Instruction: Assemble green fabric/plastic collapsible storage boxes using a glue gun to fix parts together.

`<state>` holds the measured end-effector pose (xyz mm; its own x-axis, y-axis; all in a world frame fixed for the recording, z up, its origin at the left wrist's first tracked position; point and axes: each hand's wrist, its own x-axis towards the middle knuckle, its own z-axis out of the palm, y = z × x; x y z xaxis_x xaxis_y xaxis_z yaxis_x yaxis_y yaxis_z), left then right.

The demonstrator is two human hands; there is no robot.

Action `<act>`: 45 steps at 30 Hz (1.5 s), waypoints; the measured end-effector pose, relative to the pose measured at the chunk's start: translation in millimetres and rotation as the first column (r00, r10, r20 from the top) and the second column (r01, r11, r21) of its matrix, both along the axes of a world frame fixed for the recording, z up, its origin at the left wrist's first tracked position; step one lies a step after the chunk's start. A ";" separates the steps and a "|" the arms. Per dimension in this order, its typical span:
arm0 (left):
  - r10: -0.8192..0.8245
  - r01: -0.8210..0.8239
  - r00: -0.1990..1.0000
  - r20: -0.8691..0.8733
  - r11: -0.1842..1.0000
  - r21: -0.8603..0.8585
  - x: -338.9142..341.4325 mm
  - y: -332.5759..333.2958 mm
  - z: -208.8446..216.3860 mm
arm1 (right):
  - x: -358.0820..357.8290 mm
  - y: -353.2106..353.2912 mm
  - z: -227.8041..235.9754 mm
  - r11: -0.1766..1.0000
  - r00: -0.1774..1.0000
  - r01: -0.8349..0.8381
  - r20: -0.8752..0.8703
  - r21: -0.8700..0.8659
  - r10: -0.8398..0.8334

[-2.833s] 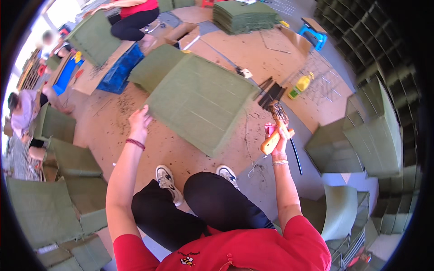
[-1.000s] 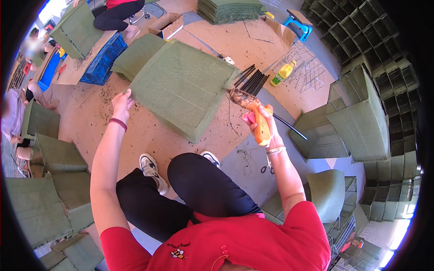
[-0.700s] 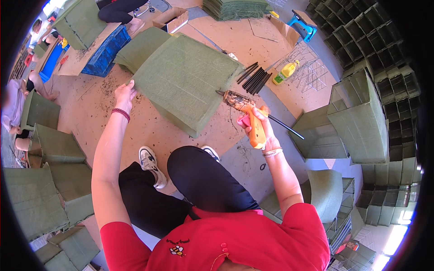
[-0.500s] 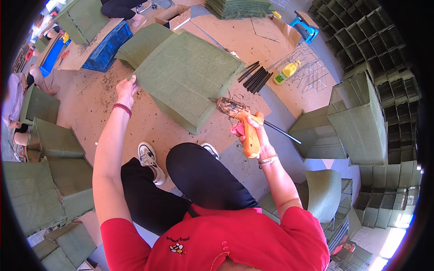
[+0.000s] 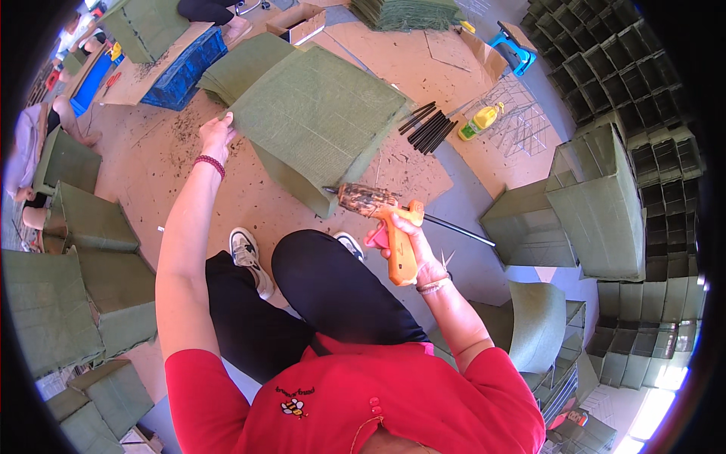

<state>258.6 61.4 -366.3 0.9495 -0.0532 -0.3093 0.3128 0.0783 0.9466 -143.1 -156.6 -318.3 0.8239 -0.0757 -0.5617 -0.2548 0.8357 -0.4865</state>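
Note:
In front of me stands a green mesh-covered box [image 5: 318, 113], its top sheet facing up and one side dropping toward my feet. My left hand [image 5: 217, 135] pinches the near left corner of that sheet between thumb and fingers. My right hand [image 5: 408, 240] is wrapped round the orange handle of a glue gun [image 5: 399, 253], by its pink trigger. The gun's dirty, brown-stained barrel points left, its tip at the lower right edge of the box. From the back of the gun sticks a long black glue stick [image 5: 463, 230].
Several black glue sticks [image 5: 432, 130] lie right of the box, beside a yellow bottle [image 5: 481, 121] and wire grids [image 5: 522, 130]. Green boxes [image 5: 597, 204] stand at right, more at left [image 5: 98, 234]. A blue crate [image 5: 181, 73] and a person's leg [image 5: 66, 121] are at upper left.
My right hand has brought the glue gun down and to the left, along the box's right edge toward its lower corner. My left hand has shifted slightly upward, still at the sheet's corner.

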 end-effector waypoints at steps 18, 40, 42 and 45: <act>-0.027 0.027 1.000 -0.012 0.999 -0.016 -4.0 0.0 6.5 | 18.7 -29.0 -14.0 0.978 0.974 0.194 0.104 0.076 -0.201; -0.043 0.043 0.999 -0.013 0.999 -0.007 0.6 4.5 2.1 | 51.9 -88.2 -17.4 0.951 0.947 0.294 0.164 -0.096 -0.276; -0.042 0.042 0.999 -0.014 0.999 -0.002 0.2 3.9 3.7 | 39.6 -66.5 -13.6 0.968 0.960 0.227 0.192 -0.104 -0.204; -0.042 0.042 0.999 -0.013 0.999 -0.001 -2.2 1.7 5.3 | 26.8 -42.8 -13.2 0.976 0.976 0.178 0.146 -0.128 -0.159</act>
